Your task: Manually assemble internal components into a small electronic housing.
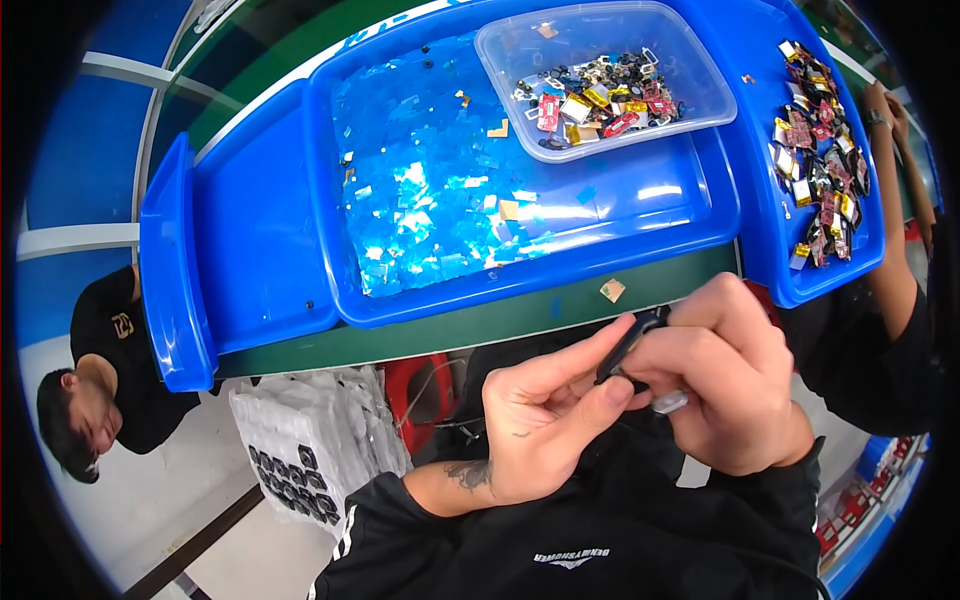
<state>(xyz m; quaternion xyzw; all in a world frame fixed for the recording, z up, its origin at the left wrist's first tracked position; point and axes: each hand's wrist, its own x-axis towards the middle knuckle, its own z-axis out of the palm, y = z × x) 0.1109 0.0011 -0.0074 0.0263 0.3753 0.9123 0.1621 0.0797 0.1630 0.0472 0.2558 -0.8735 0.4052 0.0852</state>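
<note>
Close to my chest, both hands grip one small black part [628,350] whose kind I cannot make out. My left hand [540,420] pinches its left side between thumb and fingers. The curled fingers of my right hand [725,375] close on its other end and partly cover it. Below the right fingers shows a small clear or whitish piece [670,402]; whether it is held or attached is unclear. Beyond my hands lies a small tan square [612,290] on the green table edge.
A large blue tray [530,265] holds many shiny blue film pieces. On it sits a clear plastic box [610,150] of small electronic parts. More parts fill the blue tray [800,285] at right. Other people are at both sides; a wrapped white stack [310,440] stands lower left.
</note>
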